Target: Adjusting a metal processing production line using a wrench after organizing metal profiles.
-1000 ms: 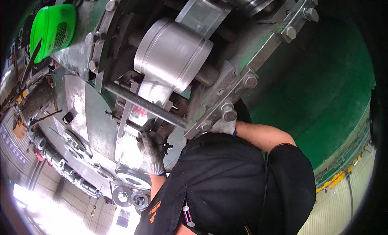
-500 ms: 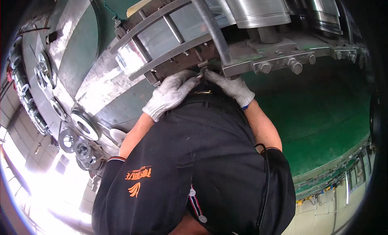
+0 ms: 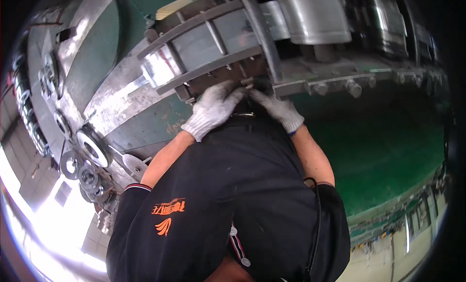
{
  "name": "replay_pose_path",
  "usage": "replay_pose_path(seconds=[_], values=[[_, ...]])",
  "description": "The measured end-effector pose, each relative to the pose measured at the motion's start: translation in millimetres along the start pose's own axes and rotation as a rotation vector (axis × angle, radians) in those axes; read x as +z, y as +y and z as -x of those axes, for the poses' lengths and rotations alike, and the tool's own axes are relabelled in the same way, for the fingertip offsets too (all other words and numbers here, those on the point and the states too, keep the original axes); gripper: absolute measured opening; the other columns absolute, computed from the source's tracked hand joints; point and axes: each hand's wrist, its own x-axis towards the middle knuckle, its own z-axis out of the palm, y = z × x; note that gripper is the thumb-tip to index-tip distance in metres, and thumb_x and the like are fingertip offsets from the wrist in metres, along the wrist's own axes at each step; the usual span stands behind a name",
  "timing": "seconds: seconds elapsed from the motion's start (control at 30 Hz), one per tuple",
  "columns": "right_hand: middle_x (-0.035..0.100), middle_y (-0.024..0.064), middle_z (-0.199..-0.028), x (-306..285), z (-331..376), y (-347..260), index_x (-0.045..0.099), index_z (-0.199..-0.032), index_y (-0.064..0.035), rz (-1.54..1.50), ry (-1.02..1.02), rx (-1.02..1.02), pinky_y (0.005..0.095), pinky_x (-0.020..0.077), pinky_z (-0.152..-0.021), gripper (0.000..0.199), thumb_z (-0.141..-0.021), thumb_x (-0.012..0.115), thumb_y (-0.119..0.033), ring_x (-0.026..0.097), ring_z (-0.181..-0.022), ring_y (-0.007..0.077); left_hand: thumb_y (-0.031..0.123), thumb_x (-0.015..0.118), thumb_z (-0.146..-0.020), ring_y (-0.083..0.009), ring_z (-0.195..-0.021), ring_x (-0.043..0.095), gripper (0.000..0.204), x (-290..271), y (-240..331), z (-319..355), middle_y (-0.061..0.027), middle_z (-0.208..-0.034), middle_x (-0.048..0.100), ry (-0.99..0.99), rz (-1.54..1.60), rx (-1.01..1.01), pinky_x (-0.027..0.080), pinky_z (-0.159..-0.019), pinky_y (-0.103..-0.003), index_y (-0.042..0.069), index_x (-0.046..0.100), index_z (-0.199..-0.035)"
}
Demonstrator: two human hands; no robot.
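Observation:
My left hand, in a pale knit glove, bends its fingers in at the lower edge of a dark metal frame. Opposite it, my right hand, gloved the same way, points its closed fingers at the same spot. Between and just above the fingertips, a small T-shaped screw sticks out from the frame's underside. The fingertips of both hands almost meet there, close to my waist. Whatever they pinch is hidden by the gloves and blur. A shiny metal surface lies between the frame's bars.
A thick grey bar slants down beside the right hand. Large steel rollers stand at the upper right, behind a bolted rail. Below the rail spreads a green surface. Several metal rings lie at the left.
The view has shifted slightly, so the machine sits a little further right and lower. Both hands stay together at the frame's lower edge, with only small finger movement.

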Motion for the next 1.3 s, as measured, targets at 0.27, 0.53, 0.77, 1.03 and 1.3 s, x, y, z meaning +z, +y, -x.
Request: replay_pose_path(seconds=[0.27, 0.53, 0.77, 1.03, 1.3], values=[[0.074, 0.0114, -0.110, -6, -1, -14, 0.072, -0.118, -0.0039, -0.107, -0.112, 0.040, 0.0403, 0.0546, -0.088, 0.034, -0.097, 0.074, -0.031, 0.068, -0.101, 0.0230, 0.039, 0.055, -0.105, -0.0401, -0.122, 0.063, 0.048, -10, 28, 9, -0.0256, -0.127, 0.068, -0.025, -0.194, -0.111, 0.050, -0.103, -0.043, 0.002, 0.064, -0.134], [0.072, 0.0076, -0.108, -10, 2, -34, 0.065, -0.128, -0.0017, -0.244, -0.140, 0.142, 0.0332, 0.0550, -0.086, 0.035, -0.099, 0.070, -0.020, 0.068, -0.094, 0.0168, 0.033, 0.066, -0.099, -0.0302, -0.113, 0.069, 0.044, -64, 22, 35, -0.0208, -0.123, 0.071, -0.145, -0.111, 0.020, 0.052, -0.099, -0.040, 0.004, 0.066, -0.132], [0.071, 0.0068, -0.099, -9, 2, -44, 0.065, -0.123, 0.0003, -0.370, -0.162, 0.189, 0.0312, 0.0546, -0.081, 0.031, -0.098, 0.071, -0.018, 0.067, -0.087, 0.0149, 0.041, 0.079, -0.086, -0.0219, -0.097, 0.071, 0.051, -228, 10, -21, -0.0146, -0.107, 0.076, 0.696, -0.173, 0.071, 0.054, -0.087, -0.038, 0.005, 0.073, -0.121], [0.070, 0.0044, -0.100, -5, 5, -57, 0.066, -0.118, -0.0037, -0.337, -0.101, 0.172, 0.0304, 0.0524, -0.075, 0.031, -0.098, 0.071, -0.027, 0.066, -0.083, 0.0143, 0.034, 0.077, -0.092, -0.0104, -0.087, 0.063, 0.039, -253, -23, -88, -0.0027, -0.097, 0.074, 0.438, -0.003, 0.024, 0.047, -0.076, -0.028, 0.005, 0.074, -0.119], [0.069, 0.0032, -0.099, -1, 6, -48, 0.067, -0.117, -0.0048, -0.436, -0.114, 0.139, 0.0309, 0.0521, -0.074, 0.029, -0.099, 0.071, -0.028, 0.065, -0.082, 0.0146, 0.025, 0.075, -0.097, -0.0125, -0.094, 0.066, 0.035, -249, -35, -85, -0.0058, -0.106, 0.073, 0.287, 0.401, 0.162, 0.050, -0.088, -0.028, 0.007, 0.071, -0.127]])
